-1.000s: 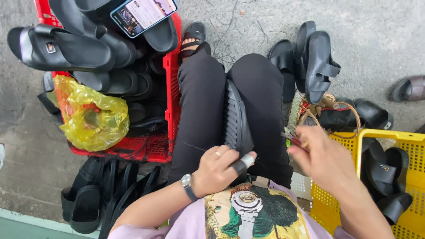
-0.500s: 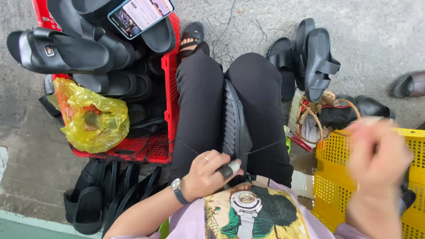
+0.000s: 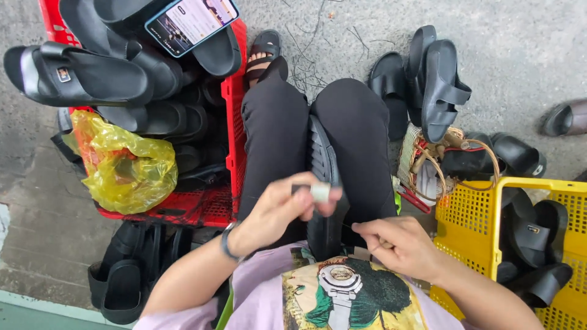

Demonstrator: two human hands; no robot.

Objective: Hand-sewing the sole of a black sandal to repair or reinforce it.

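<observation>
A black sandal (image 3: 322,160) stands on edge, clamped between my knees in black trousers. My left hand (image 3: 278,211), with a wristband, is just left of the sandal and grips a small dark tool with a white tip (image 3: 318,192) against the sole. My right hand (image 3: 400,244) is low beside the sandal's near end, with thumb and fingers pinched on a thin dark thread (image 3: 349,227) that runs to the sandal.
A red crate (image 3: 234,116) on the left is piled with black sandals, with a phone (image 3: 191,21) on top and a yellow plastic bag (image 3: 125,162) at its side. A yellow basket (image 3: 480,214) of sandals stands right, behind it a small woven basket (image 3: 422,160). Loose sandals (image 3: 437,79) lie on the concrete.
My right hand, stretched far out to the right with the thread half a second ago, has come back to the sandal. My left hand has lifted slightly with the tool.
</observation>
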